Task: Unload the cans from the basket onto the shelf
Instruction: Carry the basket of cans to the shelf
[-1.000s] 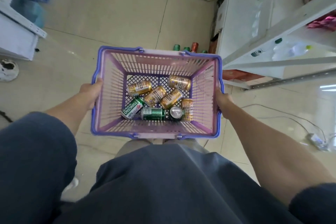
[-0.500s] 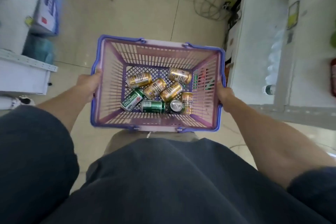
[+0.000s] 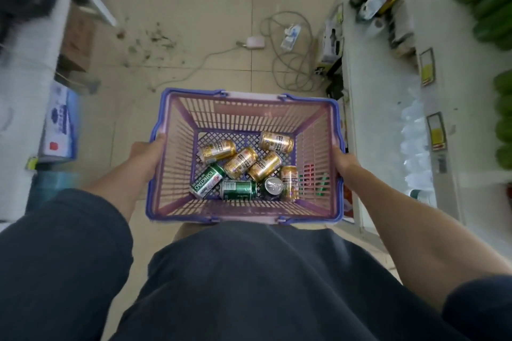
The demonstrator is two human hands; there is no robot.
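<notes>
A purple and pink plastic basket (image 3: pixel 177 130) hangs in front of my waist. My left hand (image 3: pixel 146 155) grips its left rim and my right hand (image 3: pixel 345 165) grips its right rim. Several cans lie on the basket floor: gold ones such as the gold can (image 3: pixel 276 142) at the back right, a green Tsingtao can (image 3: pixel 207 180) at the front left, a green can (image 3: pixel 239 189) beside it, and one can standing on end with its silver top (image 3: pixel 273 185) showing. A white shelf (image 3: pixel 379 108) runs along the right, close to the basket.
Clear water bottles (image 3: pixel 415 144) and green packages (image 3: pixel 502 119) sit on the right shelf. Cables and a power strip (image 3: pixel 289 36) lie on the tiled floor ahead, with scattered dirt. Another shelf with boxes (image 3: pixel 59 124) stands at the left.
The view has swung forward along the aisle; the right shelf has come alongside the basket. Both hands keep the same grip, and the cans have not shifted.
</notes>
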